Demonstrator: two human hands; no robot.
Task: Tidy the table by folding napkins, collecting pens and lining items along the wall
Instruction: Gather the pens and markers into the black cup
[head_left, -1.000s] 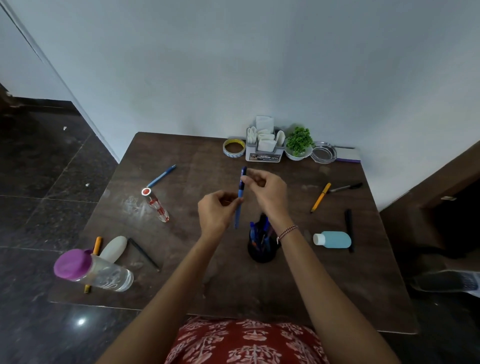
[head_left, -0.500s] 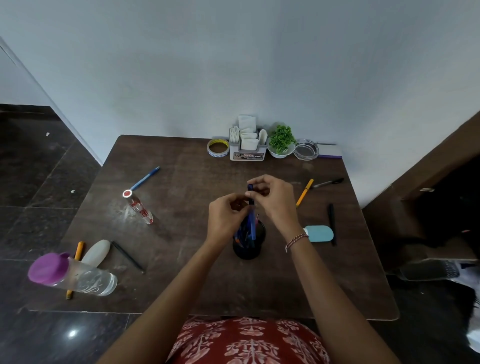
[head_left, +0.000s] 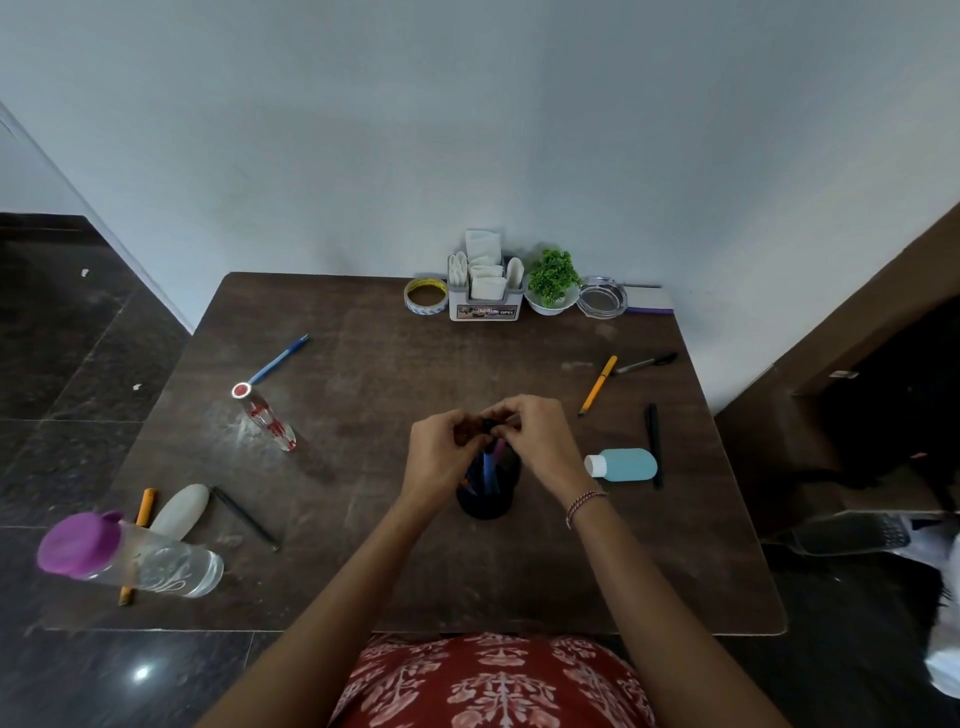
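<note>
A dark brown wooden counter (head_left: 363, 364) stands against a pale wall. At its near left edge lies a clear plastic bottle with a purple cap (head_left: 130, 558), with a white oval bottle (head_left: 179, 512) just beyond it. Along the far edge sit a grey napkin holder with folded white napkins (head_left: 485, 288), a small green plant in a white bowl (head_left: 551, 283), a glass ashtray (head_left: 602, 297) and a roll of tape (head_left: 426, 296). At the near centre stands a black round pen cup (head_left: 485, 499) holding blue pens. Directly above it the left hand (head_left: 441, 457) and right hand (head_left: 540, 441) meet, each grip pinched closed on the top of a blue pen (head_left: 488, 467) standing in the cup. To the right lie a light blue bottle (head_left: 623, 464), a black pen (head_left: 653, 441), an orange pen (head_left: 597, 384) and a grey marker (head_left: 644, 362); to the left, another blue pen (head_left: 278, 359).
</note>
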